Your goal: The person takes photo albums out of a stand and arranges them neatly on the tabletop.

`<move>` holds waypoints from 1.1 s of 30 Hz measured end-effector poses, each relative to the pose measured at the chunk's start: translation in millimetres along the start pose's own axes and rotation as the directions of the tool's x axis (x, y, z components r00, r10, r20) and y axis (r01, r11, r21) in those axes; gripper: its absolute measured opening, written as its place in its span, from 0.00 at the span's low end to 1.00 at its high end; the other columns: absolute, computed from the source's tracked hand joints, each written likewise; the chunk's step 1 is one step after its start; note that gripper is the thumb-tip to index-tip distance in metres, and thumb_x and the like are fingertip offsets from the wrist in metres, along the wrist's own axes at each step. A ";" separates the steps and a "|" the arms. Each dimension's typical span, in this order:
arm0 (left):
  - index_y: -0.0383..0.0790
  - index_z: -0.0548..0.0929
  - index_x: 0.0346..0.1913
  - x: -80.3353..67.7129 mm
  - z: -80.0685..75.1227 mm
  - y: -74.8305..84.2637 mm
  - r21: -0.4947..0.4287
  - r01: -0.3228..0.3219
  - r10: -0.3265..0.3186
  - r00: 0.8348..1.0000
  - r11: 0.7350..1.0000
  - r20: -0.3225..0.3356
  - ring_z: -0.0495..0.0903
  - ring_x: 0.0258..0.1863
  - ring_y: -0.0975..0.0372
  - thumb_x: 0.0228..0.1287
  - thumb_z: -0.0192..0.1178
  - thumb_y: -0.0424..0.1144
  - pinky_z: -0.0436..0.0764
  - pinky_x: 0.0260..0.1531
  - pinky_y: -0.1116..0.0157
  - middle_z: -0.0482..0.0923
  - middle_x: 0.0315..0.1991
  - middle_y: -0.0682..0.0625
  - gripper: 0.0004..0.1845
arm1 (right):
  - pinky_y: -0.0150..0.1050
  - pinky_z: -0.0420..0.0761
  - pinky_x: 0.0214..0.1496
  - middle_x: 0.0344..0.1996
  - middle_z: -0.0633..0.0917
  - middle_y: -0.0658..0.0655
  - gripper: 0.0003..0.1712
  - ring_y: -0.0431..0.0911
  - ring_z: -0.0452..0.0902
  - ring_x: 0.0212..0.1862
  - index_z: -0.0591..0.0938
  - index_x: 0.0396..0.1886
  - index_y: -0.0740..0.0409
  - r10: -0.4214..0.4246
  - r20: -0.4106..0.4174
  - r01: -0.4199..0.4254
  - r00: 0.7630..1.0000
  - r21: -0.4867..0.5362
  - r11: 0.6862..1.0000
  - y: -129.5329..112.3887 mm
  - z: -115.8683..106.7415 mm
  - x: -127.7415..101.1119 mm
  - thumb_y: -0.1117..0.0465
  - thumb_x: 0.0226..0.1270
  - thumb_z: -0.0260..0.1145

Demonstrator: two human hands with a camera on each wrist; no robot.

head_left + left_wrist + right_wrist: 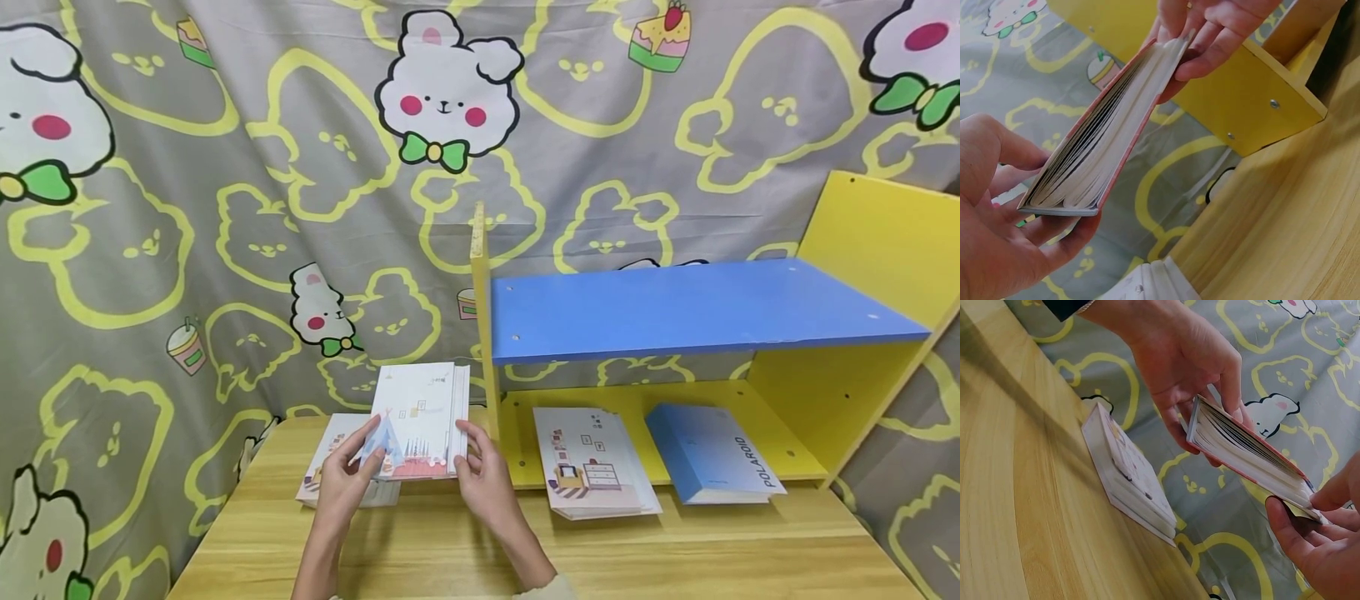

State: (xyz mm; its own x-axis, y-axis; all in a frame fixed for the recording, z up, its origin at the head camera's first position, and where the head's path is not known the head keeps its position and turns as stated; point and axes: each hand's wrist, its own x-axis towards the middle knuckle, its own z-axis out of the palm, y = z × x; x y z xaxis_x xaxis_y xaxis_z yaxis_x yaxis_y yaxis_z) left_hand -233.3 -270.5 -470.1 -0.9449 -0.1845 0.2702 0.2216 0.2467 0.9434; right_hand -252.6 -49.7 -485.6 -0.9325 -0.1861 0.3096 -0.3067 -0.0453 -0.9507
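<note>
Both hands hold a photo album (pixel 420 392) with a pale illustrated cover, raised above the left part of the table. My left hand (pixel 345 475) grips its left edge, thumb on the front cover and fingers behind. On the opposite edge, my right hand (pixel 483 471) pinches the cover's side with thumb and fingers. In the left wrist view the album's page edges (pixel 1100 131) show between red-edged covers, with the pages slightly fanned. Behind and below it, another pale album (pixel 1129 469) lies on the table, partly hidden by the held one in the head view.
A yellow shelf unit with a blue board (pixel 697 308) stands on the wooden table (pixel 600 558) at the right. On its lower level lie a pale illustrated album (pixel 588 458) and a blue POLAROID album (pixel 712 454), both jutting over the front edge. A patterned curtain (pixel 225 167) hangs behind.
</note>
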 end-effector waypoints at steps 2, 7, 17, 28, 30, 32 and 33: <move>0.38 0.74 0.73 0.0 0.6 0.5 -0.003 -0.001 0.001 1.000 1.000 -0.001 0.73 0.60 0.68 0.74 0.60 0.29 0.77 0.48 0.78 0.66 0.75 0.42 0.26 | 0.37 0.84 0.55 0.76 0.63 0.68 0.31 0.67 0.63 0.72 0.69 0.74 0.61 0.004 -0.002 -0.004 1.000 0.004 1.000 -0.4 -0.2 -0.1 0.76 0.72 0.55; 0.38 0.74 0.73 0.2 1.8 0.8 0.003 -0.003 0.003 1.000 1.000 0.000 0.71 0.62 0.65 0.73 0.60 0.29 0.76 0.47 0.79 0.65 0.75 0.41 0.26 | 0.29 0.82 0.31 0.76 0.63 0.68 0.31 0.68 0.64 0.72 0.69 0.74 0.60 0.018 -0.001 -0.018 1.000 0.012 1.000 0.1 -0.7 0.3 0.77 0.72 0.55; 0.39 0.75 0.72 1.6 3.2 -3.9 0.020 0.027 -0.027 1.000 0.999 -0.009 0.70 0.65 0.63 0.73 0.61 0.29 0.74 0.50 0.80 0.67 0.75 0.42 0.26 | 0.27 0.80 0.29 0.76 0.63 0.69 0.31 0.68 0.64 0.71 0.69 0.74 0.61 0.027 -0.003 -0.027 1.000 0.016 1.000 1.8 -0.5 0.0 0.77 0.72 0.55; 0.35 0.74 0.72 4.3 5.5 -8.9 0.017 0.030 -0.030 1.000 0.999 0.007 0.65 0.71 0.54 0.73 0.59 0.27 0.71 0.53 0.82 0.66 0.75 0.42 0.26 | 0.24 0.71 0.20 0.76 0.62 0.69 0.30 0.68 0.67 0.70 0.69 0.74 0.60 0.052 -0.019 -0.052 0.998 -0.008 0.999 3.3 1.3 0.1 0.76 0.74 0.54; 0.36 0.73 0.72 4.0 5.6 -9.4 0.020 0.035 -0.036 0.999 0.999 0.007 0.66 0.70 0.56 0.73 0.59 0.28 0.72 0.53 0.82 0.66 0.75 0.42 0.26 | 0.24 0.72 0.21 0.77 0.62 0.70 0.30 0.68 0.67 0.70 0.69 0.74 0.60 0.052 -0.018 -0.052 0.998 -0.011 0.999 3.7 1.5 0.0 0.76 0.74 0.54; 0.36 0.73 0.73 4.0 5.7 -9.9 0.019 0.041 -0.041 0.999 0.999 0.008 0.67 0.69 0.57 0.73 0.59 0.27 0.73 0.52 0.81 0.66 0.75 0.42 0.26 | 0.24 0.73 0.22 0.77 0.61 0.70 0.30 0.68 0.66 0.70 0.69 0.74 0.60 0.053 -0.018 -0.053 0.998 -0.013 0.999 4.0 1.5 -0.3 0.76 0.74 0.54; 0.36 0.73 0.73 4.0 5.8 -10.1 0.020 0.042 -0.042 0.999 0.999 0.009 0.68 0.68 0.57 0.73 0.59 0.27 0.73 0.51 0.81 0.66 0.75 0.41 0.26 | 0.24 0.73 0.22 0.77 0.61 0.70 0.30 0.68 0.66 0.70 0.69 0.74 0.60 0.053 -0.017 -0.053 0.998 -0.015 0.998 4.0 1.6 -0.5 0.76 0.74 0.54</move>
State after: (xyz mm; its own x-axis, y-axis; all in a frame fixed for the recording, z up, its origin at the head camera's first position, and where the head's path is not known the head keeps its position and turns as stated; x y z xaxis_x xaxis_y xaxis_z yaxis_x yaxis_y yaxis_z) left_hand -240.7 -268.2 -479.6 -0.9556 -0.1860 0.2285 0.1771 0.2573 0.9500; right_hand -253.1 -51.3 -489.6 -0.9506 -0.1711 0.2592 -0.2595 -0.0211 -0.9655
